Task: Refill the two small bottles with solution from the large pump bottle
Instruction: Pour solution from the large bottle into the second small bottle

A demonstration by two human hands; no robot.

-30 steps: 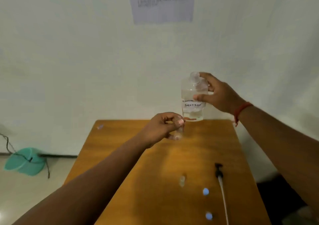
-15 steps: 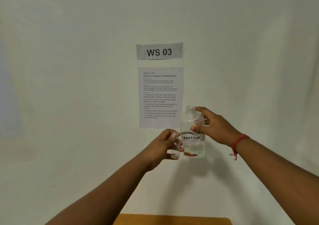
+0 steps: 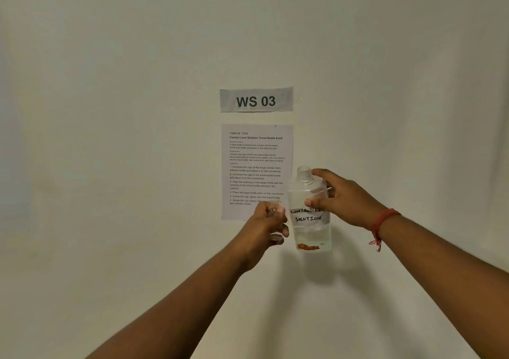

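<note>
My right hand (image 3: 344, 199) grips the large clear bottle (image 3: 309, 221) around its upper body and holds it upright in the air. The bottle has an open threaded neck and a handwritten label reading "contact lens solution", and liquid fills its lower part. My left hand (image 3: 268, 226) holds a small clear bottle (image 3: 275, 222) just left of the large one, at about the height of its label. The small bottle is mostly hidden by my fingers; only its rim and base show. The two bottles are close together but apart.
A pale wall fills the view. A "WS 03" sign (image 3: 256, 100) and a printed instruction sheet (image 3: 256, 166) hang on it behind my hands. The table and everything on it are out of view.
The view has swung up from the table to the wall. Both hands have kept their bottles raised, and the small bottle now sits a little higher beside the large one.
</note>
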